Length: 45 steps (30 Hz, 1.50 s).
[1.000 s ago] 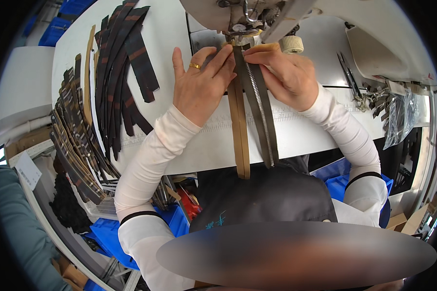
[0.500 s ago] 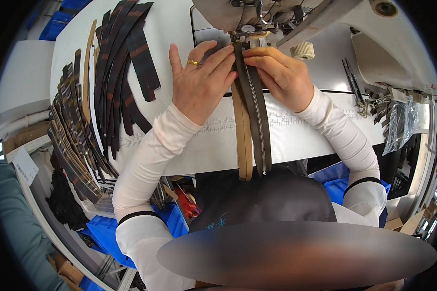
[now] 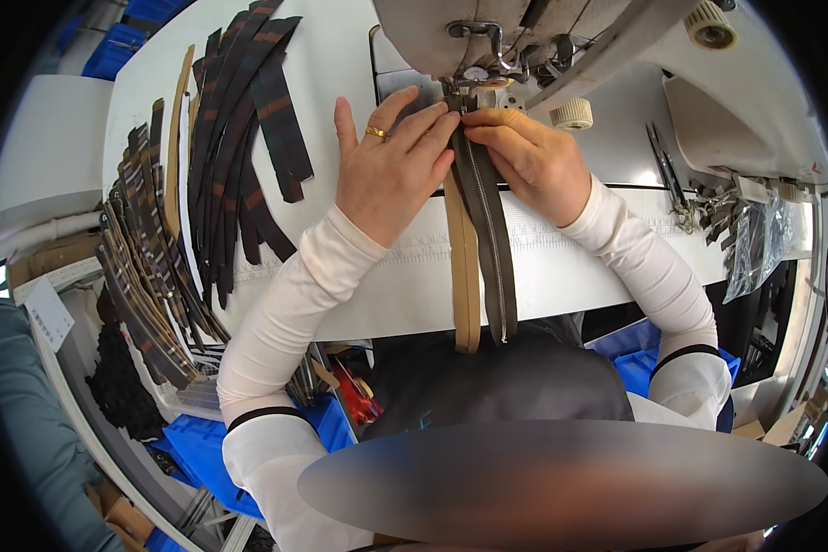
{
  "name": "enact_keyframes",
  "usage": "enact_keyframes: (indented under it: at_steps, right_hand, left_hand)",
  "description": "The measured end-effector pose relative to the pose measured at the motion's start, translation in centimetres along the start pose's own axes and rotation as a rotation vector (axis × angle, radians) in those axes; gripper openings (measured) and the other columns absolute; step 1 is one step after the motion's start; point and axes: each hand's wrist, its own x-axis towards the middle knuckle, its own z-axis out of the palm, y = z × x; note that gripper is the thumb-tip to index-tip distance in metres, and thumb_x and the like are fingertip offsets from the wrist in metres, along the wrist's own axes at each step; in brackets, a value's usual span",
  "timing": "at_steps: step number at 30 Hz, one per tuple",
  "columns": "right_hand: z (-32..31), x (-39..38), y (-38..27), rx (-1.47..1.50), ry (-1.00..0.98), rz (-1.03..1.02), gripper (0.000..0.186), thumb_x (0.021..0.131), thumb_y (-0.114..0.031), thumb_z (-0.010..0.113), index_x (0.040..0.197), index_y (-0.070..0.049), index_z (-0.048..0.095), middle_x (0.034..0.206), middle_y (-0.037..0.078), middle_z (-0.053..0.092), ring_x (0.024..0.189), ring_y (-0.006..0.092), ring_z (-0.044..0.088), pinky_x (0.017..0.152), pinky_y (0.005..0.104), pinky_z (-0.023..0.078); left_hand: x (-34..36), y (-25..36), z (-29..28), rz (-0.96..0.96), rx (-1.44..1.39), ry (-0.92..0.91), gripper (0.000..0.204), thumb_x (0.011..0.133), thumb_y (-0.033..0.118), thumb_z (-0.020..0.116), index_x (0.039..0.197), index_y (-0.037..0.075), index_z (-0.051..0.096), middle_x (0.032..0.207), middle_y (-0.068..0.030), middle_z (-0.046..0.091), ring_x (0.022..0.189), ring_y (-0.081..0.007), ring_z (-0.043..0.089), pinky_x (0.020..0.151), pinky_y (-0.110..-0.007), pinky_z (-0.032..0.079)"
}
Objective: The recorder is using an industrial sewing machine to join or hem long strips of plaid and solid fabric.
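Observation:
A dark olive zipper with silver metal teeth runs from under the sewing machine's needle area toward me and hangs past the table edge. Beside it on the left lies a tan strip, whose upper part is hidden under the zipper and my fingers. My left hand, wearing a gold ring, lies with spread fingers, its fingertips on the left edge of the zipper. Close to the needle, my right hand pinches the zipper's right side between thumb and fingers.
The sewing machine head overhangs both hands. Dark plaid strips and several striped strips cover the table's left side. Tweezers and a clear plastic bag lie at right. Blue bins stand below.
The whole view has shifted slightly, so the machine and hands appear a little lower. Both hands keep nearly the same places on the zipper by the needle.

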Motion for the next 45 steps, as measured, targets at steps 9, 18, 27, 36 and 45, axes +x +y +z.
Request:
enact_keyframes:
  at_steps: [9, 18, 27, 36, 45]
  right_hand:
    - [0.0, -0.1, -0.1, -0.048, 0.008, -0.026, 0.021, 0.073, -0.002, 0.064, 0.093, -0.001, 0.060, 0.102, 0.010, 0.065, 0.073, 0.0275, 0.063, 0.062, 0.0347, 0.052]
    - [-0.5, 0.0, -0.6, -0.222, -0.041, -0.055, 0.029, 0.073, -0.005, 0.065, 0.102, -0.004, 0.063, 0.107, 0.007, 0.064, 0.081, 0.0249, 0.059, 0.072, 0.0339, 0.048]
    - [-1.1, -0.1, -2.3, -0.322, -0.159, -0.047, 0.041, 0.077, -0.024, 0.070, 0.115, -0.008, 0.063, 0.119, 0.010, 0.059, 0.106, 0.0290, 0.055, 0.087, 0.0394, 0.044]
    - [-1.2, -0.1, -2.5, -0.315, -0.159, -0.044, 0.040, 0.079, -0.022, 0.069, 0.116, -0.007, 0.064, 0.118, 0.011, 0.059, 0.103, 0.0288, 0.055, 0.087, 0.0388, 0.044]
    - [-1.0, 0.3, -2.9, -0.291, -0.133, -0.061, 0.040, 0.077, -0.023, 0.070, 0.115, -0.009, 0.065, 0.118, 0.010, 0.059, 0.104, 0.0291, 0.054, 0.088, 0.0388, 0.045]
  left_hand:
    - [0.1, 0.2, -0.2, 0.010, -0.008, -0.012, 0.037, 0.075, 0.022, 0.074, 0.109, 0.015, 0.064, 0.114, 0.0058, 0.057, 0.119, -0.0173, 0.047, 0.103, -0.067, 0.016]
    - [0.4, -0.1, -0.3, 0.016, -0.022, -0.050, 0.034, 0.081, 0.018, 0.067, 0.114, 0.013, 0.065, 0.123, 0.0075, 0.057, 0.118, -0.0177, 0.048, 0.104, -0.064, 0.010]
    - [0.0, -0.5, 0.8, 0.000, -0.087, 0.050, 0.027, 0.080, 0.030, 0.065, 0.103, 0.015, 0.067, 0.114, 0.0069, 0.060, 0.118, -0.0185, 0.044, 0.098, -0.072, 0.022]
    - [-2.2, -1.6, -8.0, -0.050, -0.006, 0.124, 0.032, 0.076, 0.025, 0.071, 0.105, 0.012, 0.066, 0.107, 0.0029, 0.065, 0.113, -0.0251, 0.052, 0.096, -0.062, 0.028]
    - [-4.5, -26.4, -13.0, -0.759, -0.139, -0.239, 0.023, 0.079, 0.028, 0.070, 0.087, 0.007, 0.072, 0.087, -0.0109, 0.071, 0.084, -0.0272, 0.067, 0.081, -0.035, 0.051]
